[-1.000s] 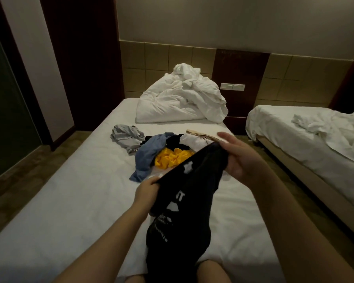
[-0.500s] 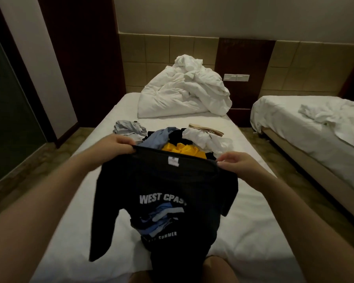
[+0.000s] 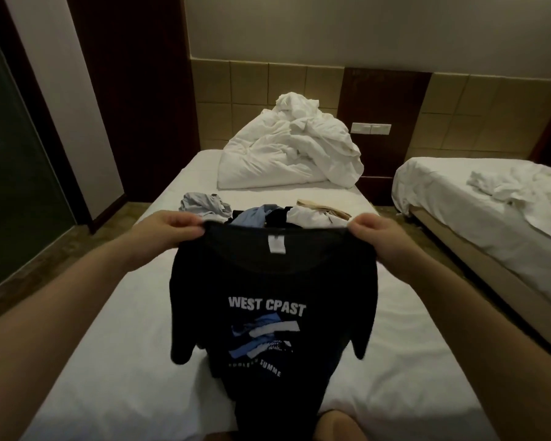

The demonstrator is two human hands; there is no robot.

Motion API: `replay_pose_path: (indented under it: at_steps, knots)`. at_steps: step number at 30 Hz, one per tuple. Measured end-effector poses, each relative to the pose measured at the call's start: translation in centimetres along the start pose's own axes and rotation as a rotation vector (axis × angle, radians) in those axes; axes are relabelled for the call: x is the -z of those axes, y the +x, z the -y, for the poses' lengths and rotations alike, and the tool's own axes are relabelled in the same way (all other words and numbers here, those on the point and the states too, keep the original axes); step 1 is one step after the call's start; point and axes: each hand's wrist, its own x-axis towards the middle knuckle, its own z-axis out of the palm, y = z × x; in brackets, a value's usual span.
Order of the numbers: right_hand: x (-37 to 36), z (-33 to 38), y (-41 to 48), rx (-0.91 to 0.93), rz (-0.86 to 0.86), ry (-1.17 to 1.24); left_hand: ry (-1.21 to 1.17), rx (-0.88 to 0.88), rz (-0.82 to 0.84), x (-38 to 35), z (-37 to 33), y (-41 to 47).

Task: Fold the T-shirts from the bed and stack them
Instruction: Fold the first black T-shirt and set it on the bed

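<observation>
Early in the job, by the look of it. No folded piece in view, no stack begun anywhere on the bed (image 3: pixel 109 329). Only the opening step under way: holding up one black T-shirt (image 3: pixel 272 281) to square it before laying it flat.

Pinched at both ends of the shoulder line: left hand (image 3: pixel 172 229) with fingers curled over one corner, right hand (image 3: pixel 376 233) curled the same way over the other. Pulled taut between the two grips, with the white neck label (image 3: pixel 275 245) about midway and the WEST CPAST print facing the camera. Below the grips, hanging free, both short sleeves drooping, hem dropping toward the lap. Cannot tell whether touching the sheet there.

Just beyond the grips, and judged as work left: a loose heap of garments (image 3: pixel 268 214) in blue, black and white, a crumpled grey garment (image 3: pixel 204 203) past the left grip, and something tan and flat (image 3: pixel 323 207) past the right grip. Farther off behind the heap, a bunched white duvet (image 3: pixel 290 154). Well out from the right grip, a second bed (image 3: pixel 490 202).

Against half a second earlier: lifted higher and drawn wider, now covering the yellow piece in the heap. Sleeves hanging about level, where one trailed low under the left grip. Against a full second earlier: no longer a narrow twisted bundle between hands held close, but spread face-on.

Left to do, as a judgement: lay flat, fold sleeves and body, set down as the base of the stack, then work through the heap.
</observation>
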Motion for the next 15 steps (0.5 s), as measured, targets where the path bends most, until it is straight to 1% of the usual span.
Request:
replay_pose_path:
  at_steps: [2,3,4,6,7,8,11,12,13,14,15]
  knots:
    - [0.6,2.1,0.2,0.121,-0.109,0.149,-0.205,-0.093,-0.171,-0.7,-1.3,-0.1]
    - [0.6,2.9,0.5,0.156,-0.123,0.16,-0.235,-0.115,-0.211,-1.2,-1.6,0.0]
    - [0.4,3.2,0.9,0.177,-0.095,0.023,-0.171,-0.113,-0.212,-1.9,-1.3,0.1]
    - [-0.2,2.6,1.2,0.112,0.013,-0.382,0.047,-0.06,-0.141,-3.4,0.0,0.0]
    - [0.1,2.3,1.3,0.072,0.064,-0.471,0.105,-0.034,-0.112,-4.0,0.3,-0.1]
    - [0.6,2.5,1.0,0.031,0.136,-0.38,0.116,-0.028,-0.105,-4.1,0.3,-0.2]
    - [2.3,3.6,0.4,-0.099,0.321,0.303,0.011,-0.024,-0.147,-3.5,-0.9,-0.5]
    - [2.8,3.9,0.2,-0.121,0.325,0.497,-0.032,-0.009,-0.144,-3.1,-1.4,-0.4]
    - [3.2,4.1,0.4,-0.132,0.312,0.61,-0.046,0.007,-0.122,-2.7,-1.9,-0.2]
    - [3.2,4.1,0.7,-0.164,0.289,0.59,0.002,0.018,-0.084,-2.5,-2.2,0.0]
    - [3.1,4.0,0.9,-0.215,0.28,0.453,0.123,0.017,-0.017,-2.6,-2.4,-0.1]
